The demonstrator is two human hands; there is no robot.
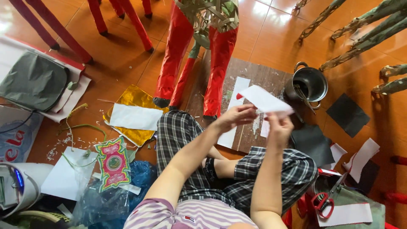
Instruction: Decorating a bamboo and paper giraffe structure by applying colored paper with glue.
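Holding a white sheet of paper (265,101) above the lap, a seated person grips it with both hands over a brown wooden board (254,80) on the floor. The left hand (236,116) pinches the paper's lower left edge, fingers closed on it, forearm reaching up from the lower left. The right hand (279,129) sits just beside it, below the paper's right half, fingers curled shut on the lower edge, forearm rising almost straight from the bottom of the view. Under the arms are crossed legs in black-and-white checked trousers (186,140). Standing on the board's far end is a figure with red paper-covered legs (178,46); its upper part is cut off at the top. Right of the board is a metal pot (311,82) with a stick in it, and dark paper sheets lie beyond. Left of the board lie a gold foil sheet (135,99) with white paper on it and a red-and-green printed packet (112,163). Near the person's right knee, well below the board, are red-handled scissors (323,203). The floor is glossy orange-brown tile (118,55), littered with scraps. Bamboo frames at the top right are cut off.
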